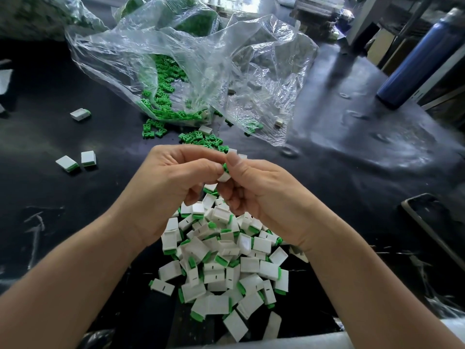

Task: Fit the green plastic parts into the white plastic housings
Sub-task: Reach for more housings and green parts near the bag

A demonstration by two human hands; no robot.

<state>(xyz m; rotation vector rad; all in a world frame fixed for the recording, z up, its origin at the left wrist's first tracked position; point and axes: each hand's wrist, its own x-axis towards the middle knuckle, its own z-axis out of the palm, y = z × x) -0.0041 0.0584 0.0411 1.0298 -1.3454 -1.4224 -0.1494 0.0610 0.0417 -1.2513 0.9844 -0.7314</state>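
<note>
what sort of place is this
Probably a factory assembly bench: a heap of finished white housings, a clear bag spilling loose green parts, and the left hand and right hand pinching one more housing.

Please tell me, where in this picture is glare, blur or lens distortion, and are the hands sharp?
Head view: glare on the clear plastic bag and on the dark table at the right; wide-angle bending seems to tilt the blue bottle at the edge; the far top edge is soft; the left hand, the right hand and the white pile below them are sharp.
</note>
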